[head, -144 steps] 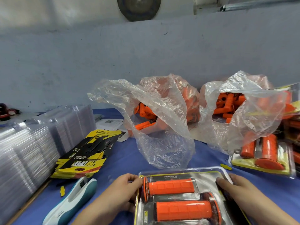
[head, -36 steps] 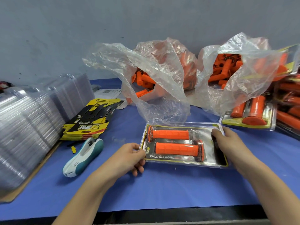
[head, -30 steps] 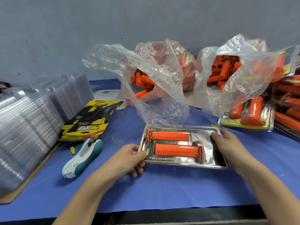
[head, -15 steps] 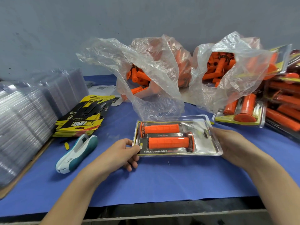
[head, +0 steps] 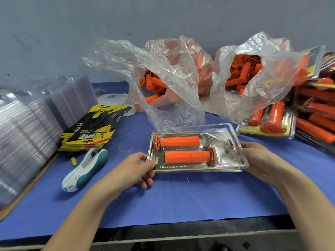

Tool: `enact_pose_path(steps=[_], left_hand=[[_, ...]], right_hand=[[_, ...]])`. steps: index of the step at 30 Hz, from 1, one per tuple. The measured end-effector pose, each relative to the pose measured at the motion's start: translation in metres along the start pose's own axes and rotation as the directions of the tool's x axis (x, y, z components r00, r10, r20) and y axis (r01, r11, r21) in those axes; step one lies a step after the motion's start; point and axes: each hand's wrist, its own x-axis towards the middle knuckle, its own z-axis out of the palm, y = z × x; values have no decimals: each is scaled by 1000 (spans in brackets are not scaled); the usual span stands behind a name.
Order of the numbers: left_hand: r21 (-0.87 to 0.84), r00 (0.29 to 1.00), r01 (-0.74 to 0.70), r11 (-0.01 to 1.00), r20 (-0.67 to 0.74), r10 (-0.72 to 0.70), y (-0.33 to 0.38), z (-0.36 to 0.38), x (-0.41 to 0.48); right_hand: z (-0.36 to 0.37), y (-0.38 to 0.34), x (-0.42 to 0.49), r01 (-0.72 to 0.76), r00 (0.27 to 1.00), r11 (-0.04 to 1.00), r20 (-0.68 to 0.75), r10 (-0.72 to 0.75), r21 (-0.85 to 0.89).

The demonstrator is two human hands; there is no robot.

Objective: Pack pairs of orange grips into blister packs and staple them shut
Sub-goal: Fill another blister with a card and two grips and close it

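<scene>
Well left of the blister pack (head: 224, 142), empty shells (head: 29, 134) are stacked, and the stapler (head: 85, 171) is left lying untouched nearer to it. The pack's left edge is pinched by the left hand (head: 134, 171), two orange grips (head: 186, 156) are already seated inside, and its right edge is gripped by the right hand (head: 261, 160). Stapling looks not yet done. Finished packs (head: 268, 124) are piled to its right, with loose grips kept in bags (head: 172, 73) behind it

light even, brt | glare: blister pack (head: 224, 151) | shadows soft | edges warped
</scene>
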Motion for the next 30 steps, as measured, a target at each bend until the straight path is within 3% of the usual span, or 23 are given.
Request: enact_pose_path(steps=[19,23,25,26,27,28,29,30], left_hand=[[9,1000,2,1000,1,-2,-2,0,4],[12,1000,1,1000,-1,-1,0,1,1],[14,1000,-2,1000,-6,2,2,2,-1],[16,1000,-2,1000,-11,2,3,2,-2],[18,1000,-1,1000,-15,2,4,3,-3],[19,1000,-1,1000,-18,1,5,3,-3],[20,1000,-2,1000,-20,2,5,3,-4],[19,1000,-3,1000,-21,3,6,3,-4]], right_hand=[[4,-1,-2,-13,999,1000,-40,12,-25],[10,-7,-1,-33,978,993,-200,55,114],[13,-9,-4,25,921,996,-385,-55,-85],[15,-9,-6,76,851,943,-472,-230,-323],[19,-9,-10,134,744,801,-476,-470,-583],[28,-10,-17,226,625,606,-363,-691,-763],[42,-11,-25,338,542,418,-189,-819,-843],[57,-10,-31,441,523,278,-7,-852,-854]])
